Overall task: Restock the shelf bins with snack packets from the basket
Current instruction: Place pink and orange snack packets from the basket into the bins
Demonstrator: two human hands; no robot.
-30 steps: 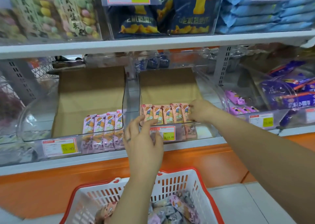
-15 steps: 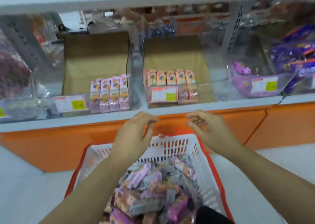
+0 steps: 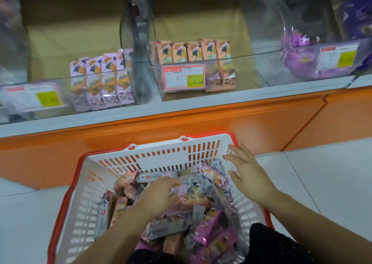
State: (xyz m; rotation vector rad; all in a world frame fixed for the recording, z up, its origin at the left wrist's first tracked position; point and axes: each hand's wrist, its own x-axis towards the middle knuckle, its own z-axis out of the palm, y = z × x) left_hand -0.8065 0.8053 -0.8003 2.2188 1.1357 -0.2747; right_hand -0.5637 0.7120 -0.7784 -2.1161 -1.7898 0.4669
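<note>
Dropped since half a second ago, from above the rim down into the white slotted plastic basket with the orange-red rim: both hands.

Far left on the shelf, clear plastic bin with a short row of upright pink packets, bare cardboard behind.

Lower, left hand palm-down on the heap of mixed pink, peach and grey snack packets in the basket, fingers curved over them. Cannot tell whether clamped on one or merely resting.

Above, middle clear bin with a row of upright peach packets.

Right hand slack, fingers spread, holding nothing, over the basket's far right corner.

Likely slips:
- Grabbing a blind handful and dropping pink among peach.
- Losing glossy wrappers from a loose grasp onto the floor.
- Toppling the standing rows while pushing more in behind.
</note>
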